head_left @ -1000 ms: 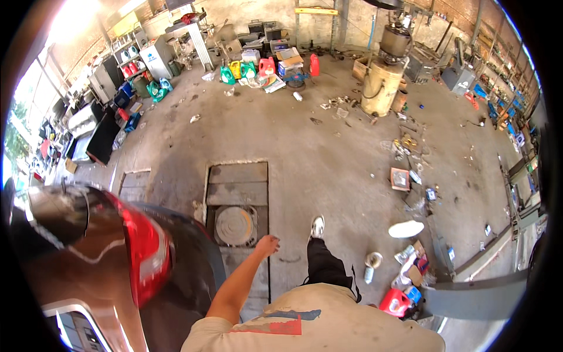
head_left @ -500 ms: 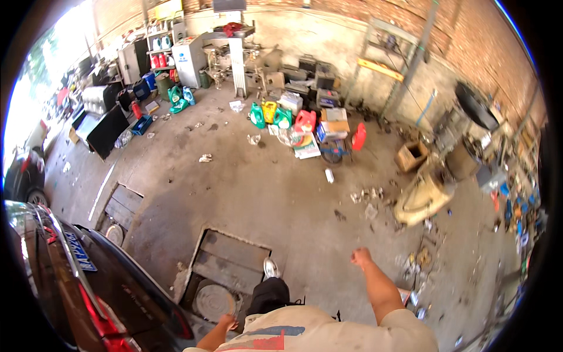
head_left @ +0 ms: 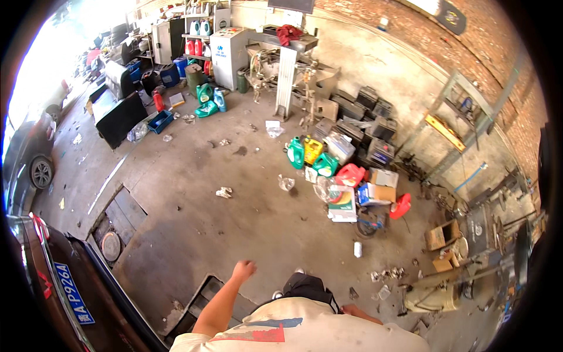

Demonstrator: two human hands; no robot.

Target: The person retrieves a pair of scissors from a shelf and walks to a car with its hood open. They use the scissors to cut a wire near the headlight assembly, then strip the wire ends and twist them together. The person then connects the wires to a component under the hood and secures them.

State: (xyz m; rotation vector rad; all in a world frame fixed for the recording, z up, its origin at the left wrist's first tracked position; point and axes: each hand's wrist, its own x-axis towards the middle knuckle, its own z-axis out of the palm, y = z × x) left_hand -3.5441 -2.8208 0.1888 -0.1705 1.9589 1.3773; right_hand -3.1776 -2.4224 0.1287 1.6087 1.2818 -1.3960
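Note:
My left hand (head_left: 244, 270) swings out in front of my body above the concrete floor (head_left: 205, 234), its fingers loosely curled, and nothing shows in it. Beneath that arm is a floor pit with cover plates (head_left: 205, 293). My right hand (head_left: 350, 310) is low beside my right hip, touching no object that I can see; the shirt covers part of it and its fingers do not show clearly. One shoe (head_left: 277, 294) shows below my dark trousers (head_left: 308, 288).
A dark car (head_left: 105, 293) stands close on my left. Ahead right are oil jugs (head_left: 296, 154), old car batteries (head_left: 381, 152) and cardboard boxes (head_left: 384, 179). A white cabinet (head_left: 230, 58) stands at the back. Another cover plate (head_left: 126, 210) lies left; crumpled litter (head_left: 224, 192) dots the floor.
My left arm has swung forward and my right arm back to my side. The view has turned left and moved forward, so the jugs and boxes sit farther right and look larger.

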